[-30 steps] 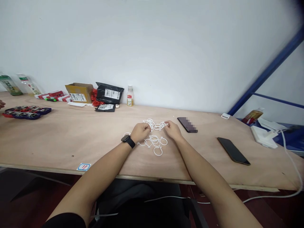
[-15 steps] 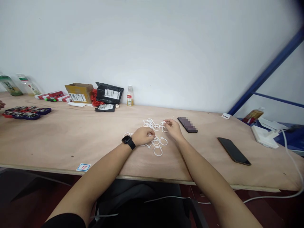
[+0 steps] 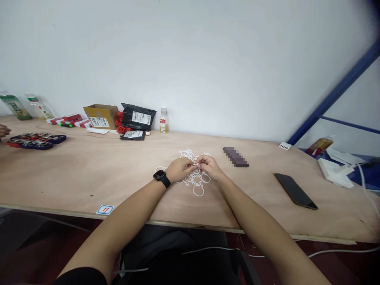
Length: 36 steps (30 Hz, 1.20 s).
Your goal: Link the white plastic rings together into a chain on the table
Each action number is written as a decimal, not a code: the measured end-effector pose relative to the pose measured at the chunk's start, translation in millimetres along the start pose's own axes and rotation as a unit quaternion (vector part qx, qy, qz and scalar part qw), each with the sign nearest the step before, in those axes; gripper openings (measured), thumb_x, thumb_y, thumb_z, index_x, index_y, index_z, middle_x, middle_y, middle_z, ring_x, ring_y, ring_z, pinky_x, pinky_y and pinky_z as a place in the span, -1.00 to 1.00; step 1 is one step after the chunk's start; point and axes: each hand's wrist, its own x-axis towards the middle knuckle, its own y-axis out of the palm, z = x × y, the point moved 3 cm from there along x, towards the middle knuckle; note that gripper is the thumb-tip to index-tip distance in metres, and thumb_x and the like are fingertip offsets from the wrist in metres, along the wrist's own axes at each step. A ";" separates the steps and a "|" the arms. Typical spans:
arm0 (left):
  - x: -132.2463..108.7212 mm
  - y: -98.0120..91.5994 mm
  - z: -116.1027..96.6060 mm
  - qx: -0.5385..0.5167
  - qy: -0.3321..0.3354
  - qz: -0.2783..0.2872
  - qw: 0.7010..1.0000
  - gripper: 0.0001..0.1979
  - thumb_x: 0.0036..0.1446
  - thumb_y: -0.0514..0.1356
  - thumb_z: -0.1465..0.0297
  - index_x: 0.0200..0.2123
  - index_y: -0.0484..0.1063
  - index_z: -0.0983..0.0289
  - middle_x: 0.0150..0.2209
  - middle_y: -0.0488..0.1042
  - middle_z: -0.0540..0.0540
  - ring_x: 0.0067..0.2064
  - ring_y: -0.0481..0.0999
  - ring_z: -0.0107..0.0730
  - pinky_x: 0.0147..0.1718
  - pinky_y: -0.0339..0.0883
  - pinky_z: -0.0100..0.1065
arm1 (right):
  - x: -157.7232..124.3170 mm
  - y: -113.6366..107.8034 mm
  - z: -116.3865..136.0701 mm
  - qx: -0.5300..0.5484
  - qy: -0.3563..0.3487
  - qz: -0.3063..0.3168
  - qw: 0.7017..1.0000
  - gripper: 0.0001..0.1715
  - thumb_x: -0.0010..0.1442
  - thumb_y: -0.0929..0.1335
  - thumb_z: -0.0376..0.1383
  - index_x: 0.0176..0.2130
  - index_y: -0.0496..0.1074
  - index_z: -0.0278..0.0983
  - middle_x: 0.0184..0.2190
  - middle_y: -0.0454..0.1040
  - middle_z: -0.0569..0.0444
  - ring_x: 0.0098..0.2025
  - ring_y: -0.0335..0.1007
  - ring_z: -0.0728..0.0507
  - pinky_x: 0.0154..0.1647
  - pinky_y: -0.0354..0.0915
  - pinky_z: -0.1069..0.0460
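Several white plastic rings, each with a small clasp, lie in a loose pile on the wooden table. My left hand [image 3: 178,169], with a black watch [image 3: 160,175] on its wrist, pinches a white ring [image 3: 195,171] over the pile. From the other side my right hand [image 3: 210,168] pinches the same ring near its clasp, fingertips almost touching those of my left. The fingers partly hide the held ring. A separate ring [image 3: 198,190] lies nearest the table's front edge.
A pixelated phone [image 3: 236,156] and a dark phone [image 3: 295,190] lie to the right, near a white power strip [image 3: 335,173]. Along the wall stand a small bottle [image 3: 163,120], black parcels [image 3: 138,117] and a cardboard box [image 3: 101,116]. Another person's hand [image 3: 4,131] shows at far left.
My right hand has moved left from the pile's right side to meet my left hand. Both hands now pinch one ring between them.
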 end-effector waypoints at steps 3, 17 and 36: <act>0.3 0.7 1.0 0.003 -0.009 -0.010 1.000 -0.62 0.26 0.10 0.16 -0.47 0.46 0.29 -0.48 0.44 0.04 -0.40 0.36 -0.42 -0.37 0.16 -0.39 | 0.2 -0.4 0.7 -0.008 -0.001 -0.002 1.000 -0.88 -0.11 0.38 -0.29 -0.45 0.39 -0.26 -0.64 0.33 0.22 -0.62 0.23 0.04 -0.58 0.18 0.13; 0.4 2.9 -3.0 0.000 0.013 -0.009 1.000 -0.68 0.21 0.14 0.20 -0.49 0.39 0.28 -0.51 0.38 0.01 -0.43 0.31 -0.44 -0.41 0.11 -0.40 | 2.6 -0.5 -0.1 -0.072 -0.028 -0.022 0.997 -0.83 -0.19 0.26 -0.36 -0.49 0.40 -0.25 -0.52 0.39 0.15 -0.45 0.29 -0.02 -0.40 0.22 0.09; 0.3 3.9 0.1 -0.012 -0.046 -0.004 0.999 -0.60 0.23 0.10 0.16 -0.53 0.42 0.29 -0.62 0.30 -0.04 -0.53 0.21 -0.50 -0.50 -0.02 -0.41 | 2.6 5.0 0.6 -0.084 -0.021 -0.031 0.996 -0.79 -0.12 0.23 -0.34 -0.43 0.41 -0.26 -0.51 0.41 0.14 -0.44 0.31 -0.04 -0.37 0.24 0.07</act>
